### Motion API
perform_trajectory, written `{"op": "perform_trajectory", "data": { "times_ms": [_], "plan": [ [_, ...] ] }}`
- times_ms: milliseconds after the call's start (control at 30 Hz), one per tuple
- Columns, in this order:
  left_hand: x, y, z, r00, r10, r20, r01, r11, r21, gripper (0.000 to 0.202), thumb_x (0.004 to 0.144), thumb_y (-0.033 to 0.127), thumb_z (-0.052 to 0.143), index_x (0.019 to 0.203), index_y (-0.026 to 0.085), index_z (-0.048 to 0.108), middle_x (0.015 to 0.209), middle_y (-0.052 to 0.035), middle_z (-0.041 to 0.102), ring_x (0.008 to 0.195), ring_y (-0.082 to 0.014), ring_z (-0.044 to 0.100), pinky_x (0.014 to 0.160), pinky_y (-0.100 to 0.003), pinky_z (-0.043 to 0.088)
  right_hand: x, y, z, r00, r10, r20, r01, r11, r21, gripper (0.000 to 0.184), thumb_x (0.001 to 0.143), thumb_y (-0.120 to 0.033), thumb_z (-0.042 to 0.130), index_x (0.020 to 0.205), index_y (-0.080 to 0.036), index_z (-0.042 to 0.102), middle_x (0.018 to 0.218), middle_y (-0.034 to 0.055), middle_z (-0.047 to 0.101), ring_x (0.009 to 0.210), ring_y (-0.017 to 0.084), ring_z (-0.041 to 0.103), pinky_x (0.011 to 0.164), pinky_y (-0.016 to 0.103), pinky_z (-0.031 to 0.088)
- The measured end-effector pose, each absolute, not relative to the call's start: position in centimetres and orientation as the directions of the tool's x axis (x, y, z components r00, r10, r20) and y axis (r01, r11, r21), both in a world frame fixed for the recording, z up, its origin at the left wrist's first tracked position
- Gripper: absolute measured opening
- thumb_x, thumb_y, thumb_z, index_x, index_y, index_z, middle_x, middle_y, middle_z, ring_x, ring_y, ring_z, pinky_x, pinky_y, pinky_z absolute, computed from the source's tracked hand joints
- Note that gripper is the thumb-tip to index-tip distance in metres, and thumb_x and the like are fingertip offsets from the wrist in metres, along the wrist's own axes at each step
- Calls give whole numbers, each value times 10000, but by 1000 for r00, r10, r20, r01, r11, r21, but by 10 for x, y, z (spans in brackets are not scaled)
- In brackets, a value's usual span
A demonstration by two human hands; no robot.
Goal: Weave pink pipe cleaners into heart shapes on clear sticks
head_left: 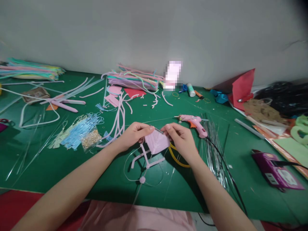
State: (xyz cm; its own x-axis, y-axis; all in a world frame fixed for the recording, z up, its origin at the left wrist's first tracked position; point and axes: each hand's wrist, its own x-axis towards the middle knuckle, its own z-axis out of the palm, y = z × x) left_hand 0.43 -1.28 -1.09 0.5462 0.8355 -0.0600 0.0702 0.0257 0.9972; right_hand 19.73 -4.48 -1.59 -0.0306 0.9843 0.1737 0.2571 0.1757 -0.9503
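Between my hands is a flat lilac piece [157, 142] of fuzzy pipe cleaners laid side by side, with a thin dark strip along its top edge. My left hand [138, 133] is closed on its upper left corner, thumb on top. At the upper right, my right hand [179, 136] pinches it the same way. Below it lies a branched lilac pipe-cleaner frame [147, 166], and nearer me a small round lilac tuft [142, 179] on a thin looped thread. A yellow loop-shaped handle [176, 158] shows partly under my right hand.
A pink glue gun [193, 122] with a black cord lies right of my hands, beside thin metallic wires [215, 154]. Blue tassels [77, 131] and a bag of gold beads [90, 140] are at left. Pipe-cleaner bundles [132, 80] line the wall; a purple box [276, 170] stands right.
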Motion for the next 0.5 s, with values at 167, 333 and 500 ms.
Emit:
{"op": "perform_trajectory", "data": {
  "times_ms": [167, 333, 500],
  "plan": [
    [4, -12, -11, 522, 850, -69, 71, 38, 997, 413, 836, 453, 589, 556, 151, 559, 474, 37, 456, 433, -66, 384, 413, -204, 272, 207, -43, -14, 94, 983, 161, 103, 151, -983, 188, 788, -404, 683, 799, -225, 738, 792, 38, 736, 745, 180, 657, 627, 289, 493],
    [4, -12, -12, 534, 843, -71, 62, 45, 997, 419, 827, 487, 589, 574, 153, 569, 497, 34, 469, 436, -65, 396, 411, -197, 288, 214, -42, -7, 128, 983, 134, -225, 161, -961, 222, 724, -463, 726, 721, -254, 651, 925, 14, 739, 948, 203, 671, 789, 345, 526],
    [4, -13, -12, 550, 834, -42, 41, 24, 999, 482, 807, 577, 563, 565, 161, 539, 510, 29, 480, 442, -71, 418, 421, -198, 309, 215, -44, 5, 5, 1000, -2, -375, 0, -927, 258, 799, -495, 633, 753, -256, 547, 517, -66, 520, 516, 125, 562, 654, 323, 530]
  ]
}}
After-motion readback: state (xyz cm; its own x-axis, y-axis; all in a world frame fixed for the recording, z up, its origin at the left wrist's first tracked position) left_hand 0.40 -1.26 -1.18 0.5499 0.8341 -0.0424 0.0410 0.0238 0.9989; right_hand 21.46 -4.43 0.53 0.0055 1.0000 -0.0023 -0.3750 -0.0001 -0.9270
